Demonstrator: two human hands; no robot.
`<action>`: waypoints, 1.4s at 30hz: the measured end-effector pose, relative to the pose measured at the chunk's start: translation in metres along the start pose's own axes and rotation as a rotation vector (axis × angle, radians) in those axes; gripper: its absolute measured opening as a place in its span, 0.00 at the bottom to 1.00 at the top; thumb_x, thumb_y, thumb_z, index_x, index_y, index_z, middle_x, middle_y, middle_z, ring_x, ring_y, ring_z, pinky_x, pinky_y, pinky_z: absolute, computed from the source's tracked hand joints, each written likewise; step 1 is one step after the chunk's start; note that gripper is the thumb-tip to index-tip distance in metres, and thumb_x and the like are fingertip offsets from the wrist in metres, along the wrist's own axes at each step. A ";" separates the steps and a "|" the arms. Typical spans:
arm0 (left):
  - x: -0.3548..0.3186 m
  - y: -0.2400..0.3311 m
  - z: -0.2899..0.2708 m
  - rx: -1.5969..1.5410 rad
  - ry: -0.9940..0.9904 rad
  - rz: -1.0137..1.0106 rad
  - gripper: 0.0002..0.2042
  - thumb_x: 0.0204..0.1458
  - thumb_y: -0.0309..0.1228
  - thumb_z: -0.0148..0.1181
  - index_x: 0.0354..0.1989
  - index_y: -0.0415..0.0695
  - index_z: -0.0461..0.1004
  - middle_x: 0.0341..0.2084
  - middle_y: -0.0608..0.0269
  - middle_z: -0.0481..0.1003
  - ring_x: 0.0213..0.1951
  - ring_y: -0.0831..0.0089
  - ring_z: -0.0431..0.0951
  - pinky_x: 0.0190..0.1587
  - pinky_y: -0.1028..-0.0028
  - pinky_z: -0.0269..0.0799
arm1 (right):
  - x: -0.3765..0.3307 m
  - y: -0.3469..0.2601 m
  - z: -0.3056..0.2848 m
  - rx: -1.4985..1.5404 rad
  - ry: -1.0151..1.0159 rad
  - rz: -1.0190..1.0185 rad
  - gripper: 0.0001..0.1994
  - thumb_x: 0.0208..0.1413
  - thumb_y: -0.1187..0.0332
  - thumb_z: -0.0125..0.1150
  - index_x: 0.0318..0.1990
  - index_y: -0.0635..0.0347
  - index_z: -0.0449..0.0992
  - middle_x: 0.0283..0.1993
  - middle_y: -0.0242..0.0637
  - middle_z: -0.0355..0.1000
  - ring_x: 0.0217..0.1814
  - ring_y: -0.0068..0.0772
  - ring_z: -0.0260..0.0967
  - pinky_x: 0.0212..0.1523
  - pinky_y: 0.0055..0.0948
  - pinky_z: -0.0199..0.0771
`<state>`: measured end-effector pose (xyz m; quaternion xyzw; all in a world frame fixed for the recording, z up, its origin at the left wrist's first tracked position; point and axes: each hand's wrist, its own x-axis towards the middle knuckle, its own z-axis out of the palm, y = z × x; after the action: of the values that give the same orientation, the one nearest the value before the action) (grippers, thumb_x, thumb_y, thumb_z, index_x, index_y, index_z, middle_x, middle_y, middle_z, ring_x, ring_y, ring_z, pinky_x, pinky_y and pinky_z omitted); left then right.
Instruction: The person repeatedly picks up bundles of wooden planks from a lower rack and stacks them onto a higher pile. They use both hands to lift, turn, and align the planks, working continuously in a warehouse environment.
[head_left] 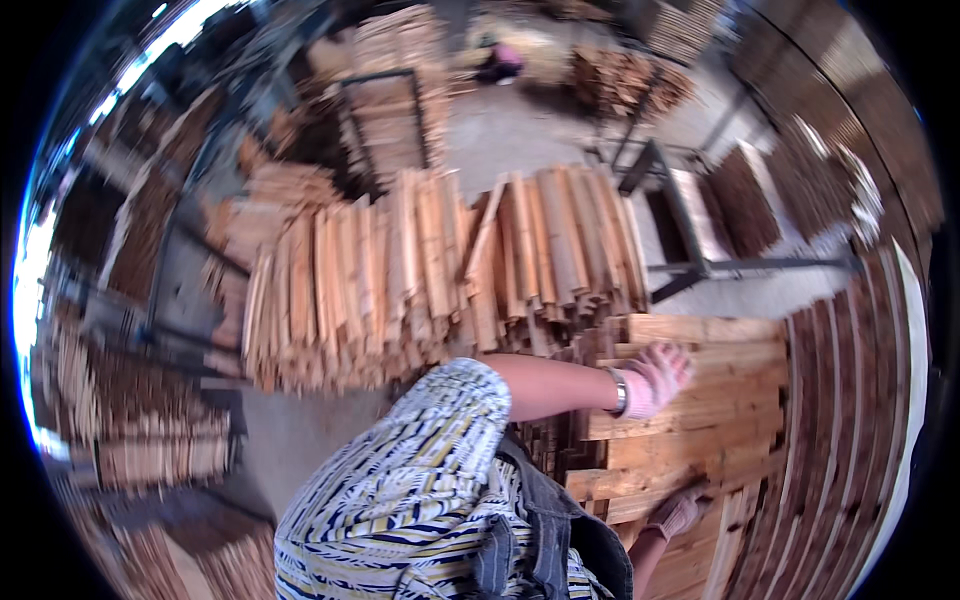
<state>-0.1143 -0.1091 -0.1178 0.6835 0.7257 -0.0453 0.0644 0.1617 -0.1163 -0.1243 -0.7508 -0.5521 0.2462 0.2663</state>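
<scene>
Our gloved left hand [655,380] lies spread over the pale planks [735,400], the fingers pointing right; our gloved right hand [678,510] is lower on the same layer, blurred, and we cannot tell whether it grips or merely rests. The planks lie directly under both hands, long axis running left to right, so our hands line up across the grain, the left at the far planks and the right at the near ones. Their left ends are staggered; their right ends stop raggedly just beside the dark-brown boards [830,440], which run near to far and leave little room there. To the left, past our arm, the slat stack [400,260] closes off the far side, while floor [290,430] shows nearer us. Beyond the planks, a metal frame [680,205] stands apart.
</scene>
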 end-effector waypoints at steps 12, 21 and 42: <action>-0.231 -0.015 -0.031 -1.095 0.319 -0.380 0.39 0.51 0.39 0.63 0.70 0.42 0.54 0.53 0.43 0.71 0.54 0.51 0.73 0.57 0.56 0.68 | 0.002 -0.100 0.022 -0.250 -0.203 -1.296 0.29 0.64 0.52 0.54 0.66 0.62 0.65 0.69 0.58 0.57 0.69 0.59 0.58 0.66 0.48 0.61; -0.394 -0.073 0.038 -2.296 1.171 -0.649 0.41 0.53 0.42 0.67 0.72 0.40 0.52 0.55 0.56 0.72 0.51 0.71 0.75 0.51 0.71 0.75 | -0.030 -0.176 0.101 -0.485 -0.314 -1.349 0.22 0.65 0.54 0.52 0.54 0.64 0.73 0.58 0.57 0.67 0.59 0.58 0.65 0.59 0.48 0.66; -0.826 0.211 0.180 -0.773 2.876 -2.127 0.32 0.55 0.56 0.56 0.58 0.43 0.65 0.48 0.52 0.76 0.50 0.58 0.76 0.52 0.52 0.69 | -0.163 -0.204 0.155 -0.354 -0.492 -1.541 0.21 0.65 0.55 0.48 0.51 0.64 0.75 0.54 0.55 0.70 0.56 0.57 0.67 0.57 0.49 0.66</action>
<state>0.1494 -0.9386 -0.1624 0.5616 -0.2561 -0.6429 0.4536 -0.1279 -0.2025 -0.0892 -0.1173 -0.9851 0.0614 0.1096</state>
